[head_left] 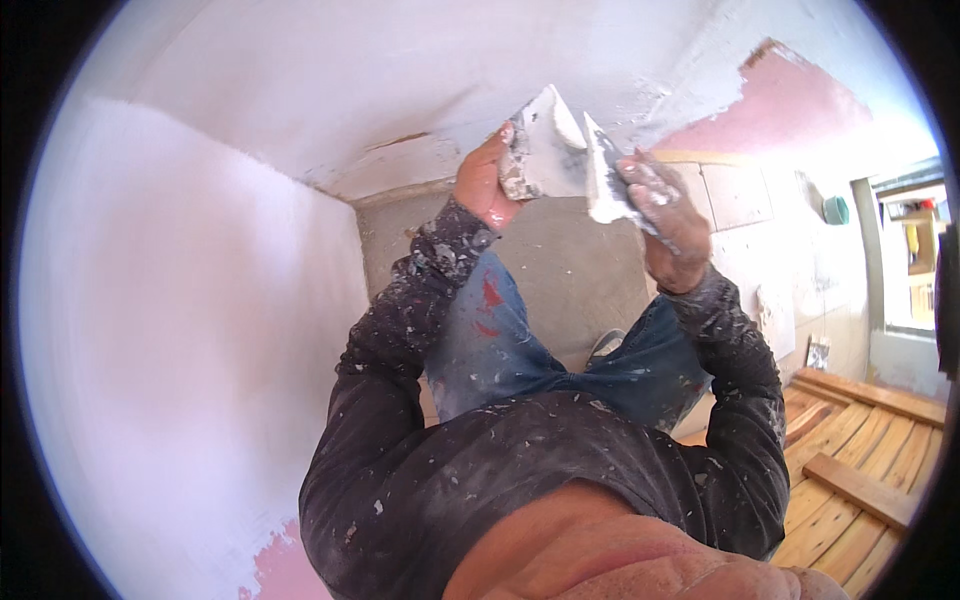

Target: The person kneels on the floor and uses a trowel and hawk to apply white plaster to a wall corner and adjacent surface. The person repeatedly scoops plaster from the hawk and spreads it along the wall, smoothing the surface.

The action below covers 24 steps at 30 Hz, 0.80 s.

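Note:
My left hand [483, 178] is closed on a wide putty knife [540, 150], its face coated with white compound and grey smears. My right hand [672, 225], its fingers smeared white, grips a second putty knife [605, 180] just right of the first, with thick white compound along its blade. The two tools are raised close together in front of the white wall [370, 90]; whether their edges touch, I cannot tell. Paint spatters cover my dark sleeves and jeans.
A grey cement floor [565, 280] lies below my hands. A white wall [180, 270] stands at left. Upper right are a pink patch [770, 105], pale tiles [740, 200] and a small green object [836, 210]. A window [910, 260] is far right, above wooden slatted boards [860, 450].

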Motion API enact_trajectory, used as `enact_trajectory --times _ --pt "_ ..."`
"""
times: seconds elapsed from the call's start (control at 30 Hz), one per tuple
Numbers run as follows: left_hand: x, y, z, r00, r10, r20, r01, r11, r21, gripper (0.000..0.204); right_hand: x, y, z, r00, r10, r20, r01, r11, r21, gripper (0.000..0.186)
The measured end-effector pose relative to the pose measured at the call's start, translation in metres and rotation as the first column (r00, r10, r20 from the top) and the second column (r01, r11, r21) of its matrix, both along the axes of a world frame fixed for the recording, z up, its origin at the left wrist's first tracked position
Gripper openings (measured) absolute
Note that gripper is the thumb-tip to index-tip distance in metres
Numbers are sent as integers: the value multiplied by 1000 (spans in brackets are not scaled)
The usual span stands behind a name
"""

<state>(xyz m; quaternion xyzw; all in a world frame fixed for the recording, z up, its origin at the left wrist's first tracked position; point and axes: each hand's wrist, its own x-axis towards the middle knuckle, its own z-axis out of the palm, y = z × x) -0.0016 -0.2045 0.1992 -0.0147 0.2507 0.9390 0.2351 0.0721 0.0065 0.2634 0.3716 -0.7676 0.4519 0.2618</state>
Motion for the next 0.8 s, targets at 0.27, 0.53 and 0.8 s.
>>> enact_trajectory --times 0.27,0.53,0.8 --pt "18 -34 13 994 36 -101 -34 999 24 43 -21 -47 -33 994 -63 90 29 942 333 63" --pt "25 -59 -14 991 126 34 -129 985 113 35 -54 -28 -72 969 -220 108 116 801 587 64" --pt "24 -174 -83 763 643 68 -645 764 14 33 -24 -1 -94 824 -308 476 131 920 369 69"
